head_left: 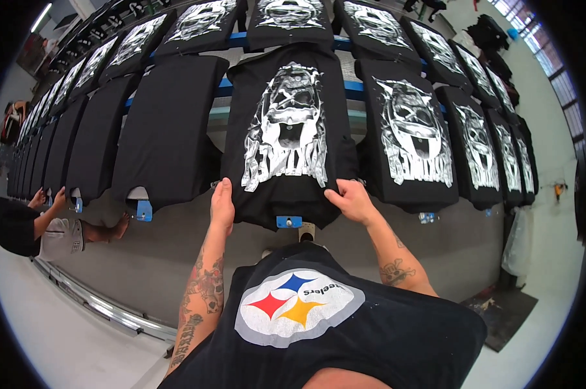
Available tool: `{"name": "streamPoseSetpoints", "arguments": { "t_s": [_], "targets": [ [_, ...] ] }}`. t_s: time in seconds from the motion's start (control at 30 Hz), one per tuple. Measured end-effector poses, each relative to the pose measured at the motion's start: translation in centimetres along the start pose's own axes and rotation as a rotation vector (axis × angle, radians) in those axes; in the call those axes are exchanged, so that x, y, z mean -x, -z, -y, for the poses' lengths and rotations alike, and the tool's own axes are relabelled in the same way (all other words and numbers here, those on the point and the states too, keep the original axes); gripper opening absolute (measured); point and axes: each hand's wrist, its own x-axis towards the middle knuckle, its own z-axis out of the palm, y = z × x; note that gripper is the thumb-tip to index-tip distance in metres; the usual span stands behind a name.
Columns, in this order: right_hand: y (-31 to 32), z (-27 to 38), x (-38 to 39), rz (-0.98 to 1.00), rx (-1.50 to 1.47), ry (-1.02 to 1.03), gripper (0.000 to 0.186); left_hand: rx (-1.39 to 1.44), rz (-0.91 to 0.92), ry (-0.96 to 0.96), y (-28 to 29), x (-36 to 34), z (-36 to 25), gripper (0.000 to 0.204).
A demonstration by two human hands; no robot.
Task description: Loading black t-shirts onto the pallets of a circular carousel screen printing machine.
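Note:
Directly in front of me, a black T-shirt [339,136] is stretched over a flat board. It bears a large white and grey print [289,123], and a blue metal bracket [289,222] shows at the board's near end. My left hand [221,206] is closed at the shirt's near left edge, thumb up, its other fingers mostly hidden. At the near right corner my right hand [354,201] pinches the shirt's edge between thumb and bent fingers, just beside the print's lower corner.
To the right stand printed shirts on boards [414,136]; to the left, plain black ones [166,123]. Another printed row [289,23] runs behind blue rails [225,87]. At far left a person [14,223] handles a shirt. A clear plastic bag [517,243] hangs at right.

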Motion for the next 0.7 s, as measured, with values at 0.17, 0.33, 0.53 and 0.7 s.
{"name": "streamPoseSetpoints", "arguments": {
  "t_s": [0.17, 0.33, 0.53, 0.7],
  "targets": [
    [1.4, -1.5, -4.0, 0.322, -0.118, -0.088, 0.044, 0.065, -0.04, 0.043, -0.3, -0.1, 0.2, 0.059],
    [1.9, -1.5, -4.8, 0.489, -0.101, -0.116, 0.045, 0.037, -0.074, 0.065, -0.9, -0.1, 0.6, 0.059],
    [3.6, -0.4, -0.6, 0.231, -0.584, -0.27, 0.021, -0.061, -0.084, 0.191, -0.6, -1.3, 1.6, 0.061],
    [4.4, 0.4, 4.6, 0.543, -0.722, -0.165, 0.009, 0.085, -0.059, 0.273, -0.1, -1.2, 1.0, 0.064]
  ]
}}
